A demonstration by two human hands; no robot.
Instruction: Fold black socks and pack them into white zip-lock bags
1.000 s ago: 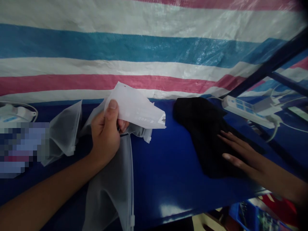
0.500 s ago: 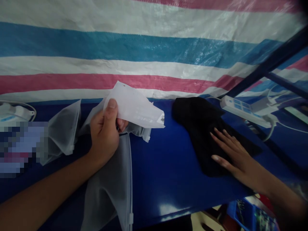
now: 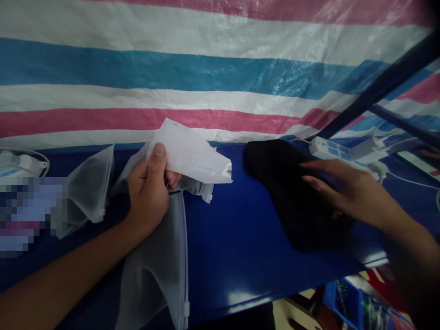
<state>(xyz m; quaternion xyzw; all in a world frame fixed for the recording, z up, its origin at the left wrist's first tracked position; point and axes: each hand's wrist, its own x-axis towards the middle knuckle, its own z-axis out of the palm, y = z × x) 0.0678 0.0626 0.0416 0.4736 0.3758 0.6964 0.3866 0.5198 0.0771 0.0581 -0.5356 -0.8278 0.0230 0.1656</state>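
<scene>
Left hand [image 3: 149,195] pinches a white pouch [image 3: 194,156]; right hand [image 3: 360,192], fingers parted, is over black cloth [image 3: 292,206] — blue tabletop [image 3: 227,243] between, to its near edge [image 3: 245,304].

A white printed packet [image 3: 195,153] slants left of a rumpled black cloth [image 3: 282,183].

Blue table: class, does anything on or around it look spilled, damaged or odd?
No spill or damage shows. The patch at the picture's left edge looks odd: square blocks hide what lies there. The black cloth lies rumpled, but that seems ordinary.
</scene>
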